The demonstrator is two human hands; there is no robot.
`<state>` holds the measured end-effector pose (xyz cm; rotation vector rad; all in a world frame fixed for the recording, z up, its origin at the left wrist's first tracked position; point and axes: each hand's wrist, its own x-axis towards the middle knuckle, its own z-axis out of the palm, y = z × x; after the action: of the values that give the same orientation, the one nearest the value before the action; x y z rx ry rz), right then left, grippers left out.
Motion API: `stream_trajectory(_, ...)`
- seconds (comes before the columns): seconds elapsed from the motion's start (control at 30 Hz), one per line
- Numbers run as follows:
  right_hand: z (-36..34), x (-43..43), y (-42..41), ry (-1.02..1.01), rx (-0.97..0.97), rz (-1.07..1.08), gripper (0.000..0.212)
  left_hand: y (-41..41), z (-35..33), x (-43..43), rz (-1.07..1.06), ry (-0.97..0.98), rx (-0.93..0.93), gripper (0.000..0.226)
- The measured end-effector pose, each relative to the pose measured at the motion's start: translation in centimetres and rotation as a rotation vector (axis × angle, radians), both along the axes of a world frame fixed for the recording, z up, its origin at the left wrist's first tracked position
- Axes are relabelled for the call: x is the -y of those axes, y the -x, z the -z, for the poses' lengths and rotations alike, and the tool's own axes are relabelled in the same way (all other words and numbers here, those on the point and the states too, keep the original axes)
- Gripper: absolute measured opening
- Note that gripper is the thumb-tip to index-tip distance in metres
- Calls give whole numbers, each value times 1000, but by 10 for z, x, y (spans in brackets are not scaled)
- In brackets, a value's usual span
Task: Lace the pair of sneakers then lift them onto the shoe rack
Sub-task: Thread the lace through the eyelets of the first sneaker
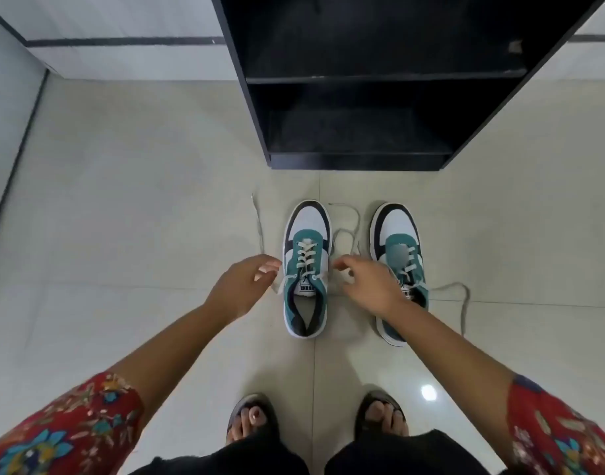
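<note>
Two teal, white and dark blue sneakers stand side by side on the tiled floor, toes toward the shoe rack (259, 108). The left sneaker (306, 269) is laced up to its top eyelets. My left hand (242, 286) pinches its left lace end (258, 228), which trails away across the floor. My right hand (369, 286) pinches the other lace end (349, 231), which loops between the shoes. The right sneaker (398, 255) is partly behind my right hand; its lace (462, 296) lies loose on the floor to the right.
The black shoe rack stands open straight ahead, with dark bare shelves. My feet in sandals (249, 419) are just behind the shoes. A white wall with a dark stripe (122, 41) runs at the back left.
</note>
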<state>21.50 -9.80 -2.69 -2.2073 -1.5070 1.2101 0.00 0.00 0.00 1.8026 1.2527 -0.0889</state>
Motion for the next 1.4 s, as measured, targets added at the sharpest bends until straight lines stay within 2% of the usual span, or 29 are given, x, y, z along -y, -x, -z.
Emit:
stream_trajectory(0.07,12,-3,5,-13,176,-85,35,-3,13,-2,16,-1,6,23)
stream_trajectory(0.17,29,-5,10,-92,265,-108,25,-4,31,-2,90,-7,-22,27)
stream_trajectory(0.33,17,-5,1,-180,15,-57,7,-1,42,-5,143,-62,-68,34)
stream_trajectory(0.43,-18,-10,-5,-229,-224,145,20,-5,39,-3,176,-60,-103,44)
stream_trajectory(0.5,-42,-16,-11,-225,-236,102,18,-7,37,-3,185,-69,-123,50)
stream_trajectory(0.57,-65,-19,-16,-152,-23,-45,21,-8,38,-4,182,-36,-138,51)
stream_trajectory(0.67,-85,-18,-19,11,513,-244,40,-10,41,-4,137,61,-129,49)
stream_trajectory(0.73,-84,-13,-17,154,599,-272,44,-10,42,-2,145,62,-120,42)
stream_trajectory(0.83,-71,-5,-5,265,562,-328,42,-4,42,-1,147,2,-109,26)
stream_trajectory(0.9,-56,-4,3,144,466,-321,43,0,38,-5,153,-89,-96,20)
stream_trajectory(1.0,-29,-6,13,-1,141,-204,42,1,30,-10,185,-228,-99,20)
stream_trajectory(1.03,-21,-5,16,-18,91,-181,40,0,29,-10,202,-265,-103,21)
stream_trajectory(1.1,-8,-3,21,-47,78,-131,35,-3,29,-8,225,-303,-113,21)
stream_trajectory(1.27,6,-3,23,-119,51,24,21,-13,30,5,211,-236,-78,25)
stream_trajectory(1.4,7,-4,21,-109,58,77,18,-23,25,7,287,-444,-167,26)
